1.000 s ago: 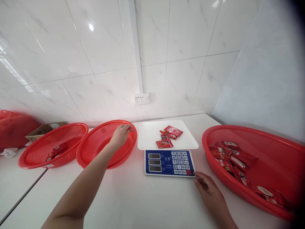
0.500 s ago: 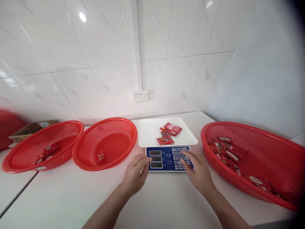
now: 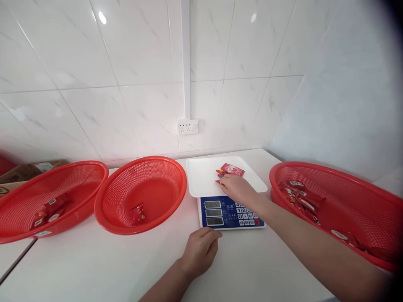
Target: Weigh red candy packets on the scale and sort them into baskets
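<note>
A blue-faced electronic scale (image 3: 231, 212) with a white weighing tray (image 3: 201, 178) stands mid-counter. Red snack packets (image 3: 232, 169) lie on the tray. My right hand (image 3: 237, 188) reaches over the keypad onto the tray and rests palm-down on the packets, fingers curled over them; what it grips is hidden. My left hand (image 3: 200, 251) rests loosely curled on the counter just in front of the scale's left corner, holding nothing I can see. The middle red basket (image 3: 141, 193) holds one red packet (image 3: 137, 214).
A large red basket (image 3: 340, 209) with several red packets stands at the right. Another red basket (image 3: 50, 201) with a few packets sits at the left, with a cardboard box (image 3: 22, 171) behind it. A tiled wall with a socket (image 3: 188, 126) rises behind the counter.
My right hand moved from the scale's keypad up onto the tray and the packets. My left hand drew back from the scale's display to the counter in front of it.
</note>
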Demonstrator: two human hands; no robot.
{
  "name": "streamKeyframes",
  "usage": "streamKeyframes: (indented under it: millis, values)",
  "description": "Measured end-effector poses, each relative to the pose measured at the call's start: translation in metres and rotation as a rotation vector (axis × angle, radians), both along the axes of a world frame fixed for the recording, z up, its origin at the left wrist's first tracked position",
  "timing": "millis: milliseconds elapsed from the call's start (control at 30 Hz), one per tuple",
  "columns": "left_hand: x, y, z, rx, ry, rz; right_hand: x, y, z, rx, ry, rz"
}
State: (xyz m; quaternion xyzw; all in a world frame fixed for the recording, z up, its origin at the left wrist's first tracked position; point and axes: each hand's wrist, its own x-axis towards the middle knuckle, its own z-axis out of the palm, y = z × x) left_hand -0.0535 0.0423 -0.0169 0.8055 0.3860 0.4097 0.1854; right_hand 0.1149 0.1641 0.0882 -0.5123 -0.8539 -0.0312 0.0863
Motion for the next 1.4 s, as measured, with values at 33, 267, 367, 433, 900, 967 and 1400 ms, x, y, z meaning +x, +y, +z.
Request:
streamKeyframes:
  millis: [33,267,367,433,900,967,1400]
  values:
    - [0.0,0.0,-0.001,-0.002,-0.002,-0.001,-0.002,0.003,0.007,-0.014,-0.003,-0.025]
    - [0.0,0.0,-0.003,-0.055,-0.013,-0.005,-0.033,0.032,0.067,-0.272,0.735,-0.055]
    - [-0.001,0.0,-0.003,-0.047,-0.028,0.003,-0.033,0.045,0.07,-0.318,0.886,0.05]
    - [-0.001,0.0,-0.003,-0.043,-0.032,0.01,-0.022,0.05,0.058,-0.296,0.722,0.031]
    - [0.0,0.0,-0.005,-0.069,-0.022,-0.008,-0.018,0.035,0.011,-0.22,0.274,0.044]
    - [0.0,-0.001,-0.005,-0.076,-0.019,-0.007,-0.032,0.038,0.025,-0.277,0.447,0.081]
    - [0.001,0.001,-0.006,-0.09,-0.015,-0.001,0.022,0.074,-0.011,-0.1,0.189,-0.084]
